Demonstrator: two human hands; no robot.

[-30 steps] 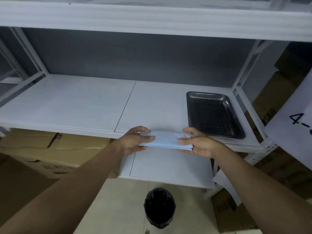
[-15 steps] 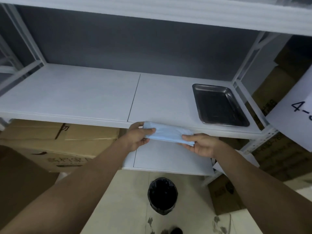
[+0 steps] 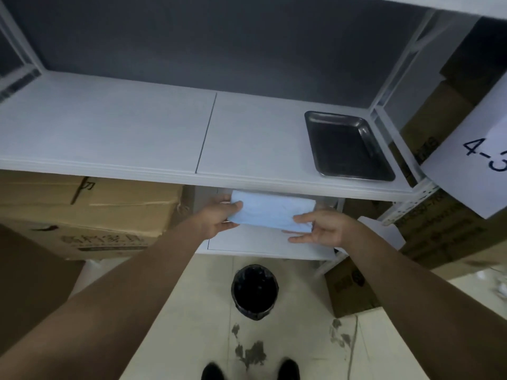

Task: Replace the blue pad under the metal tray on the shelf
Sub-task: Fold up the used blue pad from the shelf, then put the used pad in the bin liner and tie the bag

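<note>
Hands: your left hand (image 3: 219, 215) and right hand (image 3: 319, 227) pinch the folded blue pad (image 3: 270, 211) by its ends just below the shelf (image 3: 137, 127) edge, so unfold it flat before sliding it under the metal tray (image 3: 347, 145).

Showing pale blue between the hands is the folded pad (image 3: 270, 211), above them lying white the shelf (image 3: 109, 127), up-right gleaming dark grey the metal tray (image 3: 347, 145), below sitting black the bin (image 3: 254, 290).
</note>
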